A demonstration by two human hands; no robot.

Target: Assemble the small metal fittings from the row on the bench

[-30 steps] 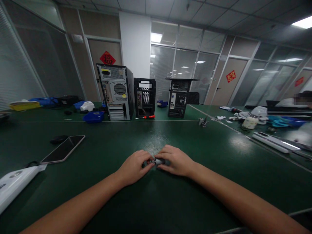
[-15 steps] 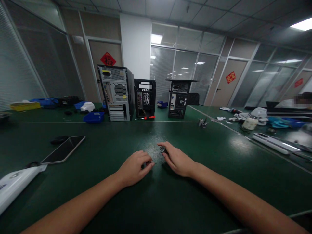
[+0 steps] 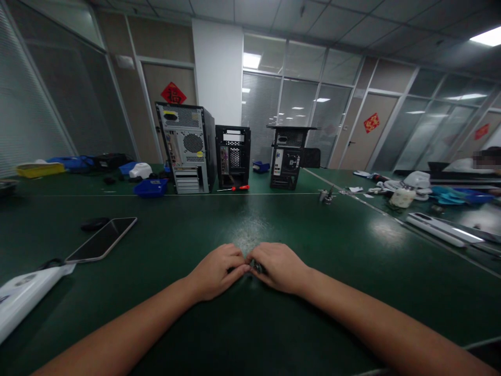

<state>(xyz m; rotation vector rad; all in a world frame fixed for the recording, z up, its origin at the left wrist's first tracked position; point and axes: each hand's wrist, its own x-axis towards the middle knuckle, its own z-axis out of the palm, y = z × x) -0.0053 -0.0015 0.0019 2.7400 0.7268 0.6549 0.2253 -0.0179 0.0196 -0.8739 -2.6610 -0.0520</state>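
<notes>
Close together over the green tabletop (image 3: 188,224), my two hands meet at their fingertips. My left hand (image 3: 219,270) is closed in a pinch, and the small thing in its fingers is mostly hidden. Curled beside it, my right hand (image 3: 279,265) grips a small round metal part (image 3: 257,266). Its kind cannot be made out, since the fingers cover much of it. The two held pieces appear to be touching or nearly so.
Three computer cases (image 3: 191,151) stand at the back, with a red screwdriver (image 3: 240,187) before them. A phone (image 3: 102,240) and a black mouse (image 3: 95,224) lie left. Small metal parts (image 3: 326,196) sit back right. Blue bins (image 3: 151,188) stand back left.
My right hand has moved left and down to my left hand, bringing the round metal part with it. My left hand has stayed almost in place.
</notes>
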